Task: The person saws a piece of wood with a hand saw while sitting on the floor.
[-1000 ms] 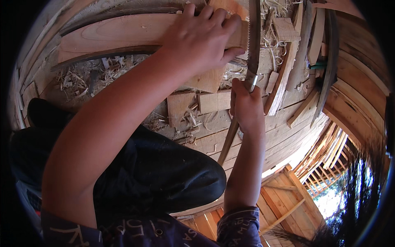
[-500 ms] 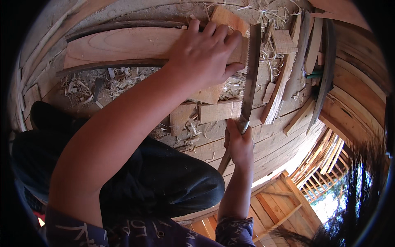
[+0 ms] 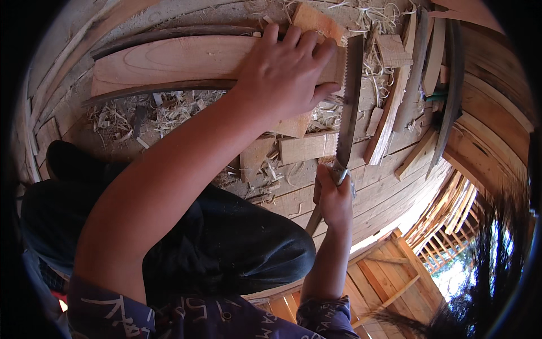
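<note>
A pale, slightly curved wooden board (image 3: 169, 59) lies crosswise on the floor. My left hand (image 3: 285, 70) presses on its right end, fingertips curled over the far edge and thumb near the close edge. My right hand (image 3: 334, 198) is closed around the handle of a handsaw (image 3: 353, 93), whose lower end shows below the fist. The toothed blade points away from me, teeth facing left, alongside the board's right end. Whether the teeth are in the wood I cannot tell. An orange-toned wood piece (image 3: 319, 22) sticks out beyond my left fingers.
Dark curved strips (image 3: 164, 86) flank the board. Shavings (image 3: 169, 113) and wood blocks (image 3: 307, 148) litter the floor. Long offcuts (image 3: 389, 116) and a dark curved strip (image 3: 451, 85) lie to the right. My bent knee (image 3: 282, 257) is close by on the near side.
The saw and my right hand have come slightly toward me relative to the board. My left hand stays at the same place on the board. The whole view has shifted a little.
</note>
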`<move>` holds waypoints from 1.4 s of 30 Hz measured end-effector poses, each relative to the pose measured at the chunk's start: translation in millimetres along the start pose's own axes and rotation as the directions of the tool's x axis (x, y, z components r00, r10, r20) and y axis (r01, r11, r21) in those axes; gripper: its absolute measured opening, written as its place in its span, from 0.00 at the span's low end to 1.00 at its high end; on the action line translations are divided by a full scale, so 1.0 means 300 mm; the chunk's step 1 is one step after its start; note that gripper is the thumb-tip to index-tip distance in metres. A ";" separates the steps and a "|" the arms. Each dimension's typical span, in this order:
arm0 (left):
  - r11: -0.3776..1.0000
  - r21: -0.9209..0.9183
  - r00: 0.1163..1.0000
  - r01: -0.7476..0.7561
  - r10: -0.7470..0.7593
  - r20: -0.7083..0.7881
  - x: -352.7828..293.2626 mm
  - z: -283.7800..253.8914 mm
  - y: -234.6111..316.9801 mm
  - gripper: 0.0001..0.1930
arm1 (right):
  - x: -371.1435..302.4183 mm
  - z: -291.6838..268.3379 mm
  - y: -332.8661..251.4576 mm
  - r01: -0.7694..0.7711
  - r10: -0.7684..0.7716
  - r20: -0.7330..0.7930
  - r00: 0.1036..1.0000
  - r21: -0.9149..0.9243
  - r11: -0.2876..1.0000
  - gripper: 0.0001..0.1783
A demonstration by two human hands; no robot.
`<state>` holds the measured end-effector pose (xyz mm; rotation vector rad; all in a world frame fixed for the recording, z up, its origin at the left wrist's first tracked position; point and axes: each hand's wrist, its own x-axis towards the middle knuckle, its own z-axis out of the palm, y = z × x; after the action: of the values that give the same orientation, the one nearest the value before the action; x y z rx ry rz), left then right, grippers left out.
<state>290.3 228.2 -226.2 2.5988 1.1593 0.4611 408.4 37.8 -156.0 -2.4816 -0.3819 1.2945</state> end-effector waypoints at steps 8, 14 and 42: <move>0.999 -0.006 0.997 -0.046 0.046 -0.054 -0.014 0.016 -0.004 0.33 | 0.140 0.042 -0.220 0.079 -0.091 -0.072 0.993 -0.159 0.984 0.21; 0.999 -0.016 0.999 -0.050 0.050 0.014 -0.027 -0.003 0.005 0.32 | 0.097 0.059 -0.197 0.017 -0.018 -0.083 0.996 -0.012 1.000 0.20; 0.996 0.008 0.992 -0.093 0.092 0.091 0.030 -0.043 -0.017 0.35 | 0.111 0.035 -0.176 0.133 -0.134 -0.004 0.991 -0.086 0.987 0.18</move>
<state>287.7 239.6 -214.4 2.6629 1.0196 0.3523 413.6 100.2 -165.6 -2.4832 -0.6029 1.2365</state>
